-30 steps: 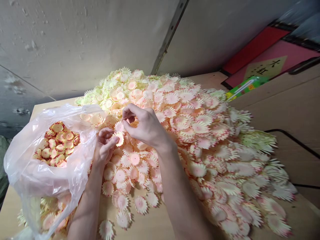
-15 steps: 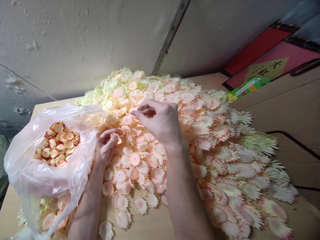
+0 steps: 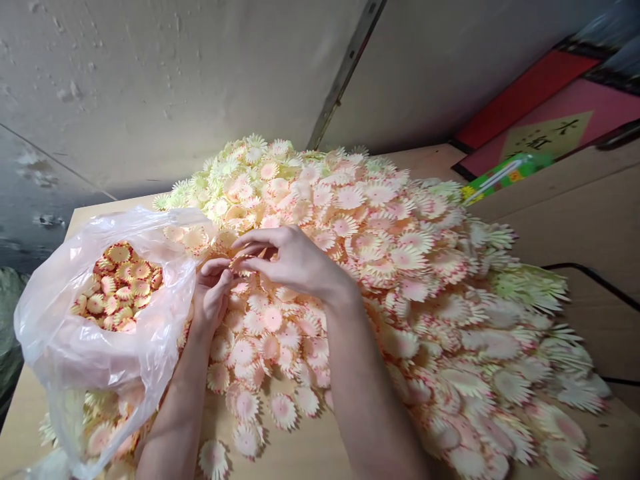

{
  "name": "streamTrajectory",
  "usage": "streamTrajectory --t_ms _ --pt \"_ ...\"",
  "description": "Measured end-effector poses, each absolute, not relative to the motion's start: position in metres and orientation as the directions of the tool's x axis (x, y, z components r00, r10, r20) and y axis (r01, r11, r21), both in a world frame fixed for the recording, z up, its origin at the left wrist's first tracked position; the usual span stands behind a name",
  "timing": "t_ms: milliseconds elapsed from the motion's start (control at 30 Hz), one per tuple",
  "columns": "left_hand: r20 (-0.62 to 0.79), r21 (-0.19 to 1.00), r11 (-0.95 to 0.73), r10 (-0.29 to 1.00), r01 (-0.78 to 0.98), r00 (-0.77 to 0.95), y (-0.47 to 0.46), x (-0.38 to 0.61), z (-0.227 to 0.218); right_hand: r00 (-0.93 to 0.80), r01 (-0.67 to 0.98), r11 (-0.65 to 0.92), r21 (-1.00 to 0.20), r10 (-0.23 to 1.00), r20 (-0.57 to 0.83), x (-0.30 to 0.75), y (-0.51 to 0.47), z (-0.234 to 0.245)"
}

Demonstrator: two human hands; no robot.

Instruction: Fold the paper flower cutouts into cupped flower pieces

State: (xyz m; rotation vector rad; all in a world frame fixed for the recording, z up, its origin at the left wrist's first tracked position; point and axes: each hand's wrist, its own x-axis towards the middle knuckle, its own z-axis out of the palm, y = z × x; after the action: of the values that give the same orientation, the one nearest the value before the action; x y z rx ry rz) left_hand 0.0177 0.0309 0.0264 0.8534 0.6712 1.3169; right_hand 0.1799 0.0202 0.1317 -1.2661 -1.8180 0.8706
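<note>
A large heap of cream and pink paper flowers covers the wooden table. My left hand and my right hand meet over the heap's left side, fingertips together. Both pinch a small paper flower piece between them; most of it is hidden by the fingers. Just left of my left hand sits a clear plastic bag, open at the top, holding several smaller flowers with red edges.
A grey concrete wall rises behind the table. At the far right lie a green packet and red paper with characters. A black cable crosses the right side. Loose flowers lie near the table's front edge.
My right hand reached out over the heap and has come back left to meet my left hand, which stayed by the bag holding its piece.
</note>
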Motion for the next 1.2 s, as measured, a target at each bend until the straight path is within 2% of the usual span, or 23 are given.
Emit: streamTrajectory --t_ms 267,600,800,1033,1200 --pt "0.049 0.818 0.072 0.980 -0.570 0.194 0.030 0.014 0.025 -0.156 0.420 0.276 -0.865 0.960 0.231 0.180 0.020 0.131" --pt "0.043 0.826 0.087 0.975 -0.557 0.216 0.031 0.015 0.025 -0.128 0.526 0.293 -0.798 0.955 0.266 0.173 0.024 0.127" --pt "0.008 0.823 0.093 0.985 -0.560 0.175 0.031 0.016 0.028 -0.249 0.468 0.279 -0.839 0.952 0.178 0.174 0.024 0.126" --pt "-0.010 0.770 0.143 0.977 -0.622 0.213 0.029 0.016 0.035 -0.197 0.539 0.262 -0.801 0.963 0.183 0.175 0.021 0.133" --pt "-0.014 0.781 0.157 0.972 -0.604 0.235 0.029 0.016 0.038 -0.213 0.499 0.254 -0.828 0.963 0.167 0.172 0.020 0.134"
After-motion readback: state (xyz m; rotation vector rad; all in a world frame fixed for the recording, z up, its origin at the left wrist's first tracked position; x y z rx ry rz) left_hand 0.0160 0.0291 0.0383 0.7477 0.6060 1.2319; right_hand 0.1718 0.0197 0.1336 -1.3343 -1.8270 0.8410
